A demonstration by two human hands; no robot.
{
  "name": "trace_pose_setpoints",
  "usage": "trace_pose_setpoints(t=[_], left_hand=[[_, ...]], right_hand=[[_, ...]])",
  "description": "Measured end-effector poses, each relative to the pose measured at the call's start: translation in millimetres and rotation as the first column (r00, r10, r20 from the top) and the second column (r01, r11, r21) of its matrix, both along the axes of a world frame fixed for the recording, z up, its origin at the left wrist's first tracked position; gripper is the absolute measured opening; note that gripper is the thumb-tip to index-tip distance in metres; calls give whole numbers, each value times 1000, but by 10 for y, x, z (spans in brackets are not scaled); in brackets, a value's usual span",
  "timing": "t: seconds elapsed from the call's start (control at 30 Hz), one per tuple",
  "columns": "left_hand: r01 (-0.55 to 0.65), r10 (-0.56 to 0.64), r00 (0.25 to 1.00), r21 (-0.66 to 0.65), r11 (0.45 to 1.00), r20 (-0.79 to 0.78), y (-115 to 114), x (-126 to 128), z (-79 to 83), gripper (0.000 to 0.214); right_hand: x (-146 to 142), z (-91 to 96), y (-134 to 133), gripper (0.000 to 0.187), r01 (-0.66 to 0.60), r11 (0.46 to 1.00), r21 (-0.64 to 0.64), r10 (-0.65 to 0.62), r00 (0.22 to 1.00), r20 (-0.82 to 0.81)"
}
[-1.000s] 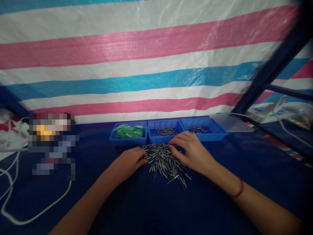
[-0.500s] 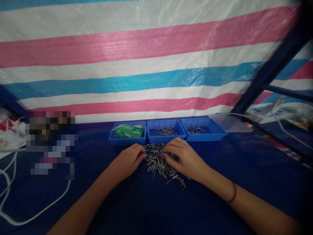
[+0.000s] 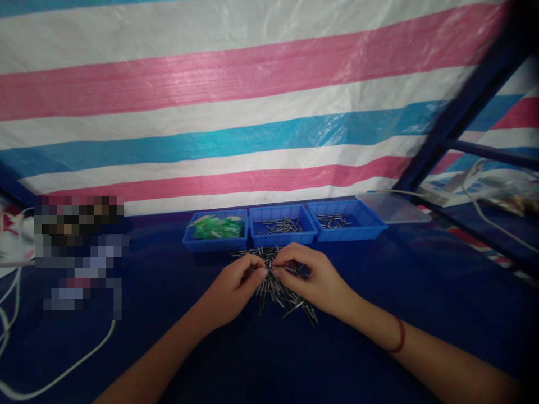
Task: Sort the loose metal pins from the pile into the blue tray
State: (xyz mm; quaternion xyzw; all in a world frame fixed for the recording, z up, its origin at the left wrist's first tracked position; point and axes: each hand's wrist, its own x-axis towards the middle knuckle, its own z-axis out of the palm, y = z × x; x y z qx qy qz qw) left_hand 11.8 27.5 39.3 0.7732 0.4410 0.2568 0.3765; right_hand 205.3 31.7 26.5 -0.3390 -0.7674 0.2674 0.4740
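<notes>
A heap of thin metal pins (image 3: 281,293) lies on the dark blue table cloth in front of me. My left hand (image 3: 233,289) and my right hand (image 3: 310,278) meet over the heap's near-left part, fingertips pinched together and touching around a pin or two. Whether each hand grips its own pin is too small to see. Behind the heap stand three blue trays: the left tray (image 3: 191,245) holds green plastic parts, the middle tray (image 3: 257,237) and the right tray (image 3: 370,226) hold a few metal pins.
A clear plastic lid (image 3: 391,206) lies right of the trays. A white cable (image 3: 63,367) loops over the cloth at the left. A dark blue frame post (image 3: 455,112) slants up at the right. A striped tarp hangs behind the table.
Both hands have drawn together from the sides of the heap. Their fingers went from resting flat on the pins to a pinch at the middle.
</notes>
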Motion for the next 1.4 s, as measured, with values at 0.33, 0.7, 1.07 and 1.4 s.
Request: trace_pose_setpoints(t=[0.33, 0.7, 1.07, 1.4], left_hand=[[27, -27, 999, -21, 999, -18, 3, 0, 5, 25], [-39, 40, 999, 88, 995, -2, 5, 0, -24, 20], [-130, 111, 989, 213, 968, 99, -30, 23, -1, 13], [34, 74, 951, 338, 941, -300, 57, -139, 112, 24]], right_hand=[[-23, 31, -31, 6, -7, 1000, 12, 7, 999, -34], [-24, 23, -33, 7, 28, 1000, 6, -28, 999, -28], [-27, -33, -9, 6, 22, 1000, 17, -23, 999, 40], [345, 71, 290, 14, 232, 951, 206, -274, 939, 207]])
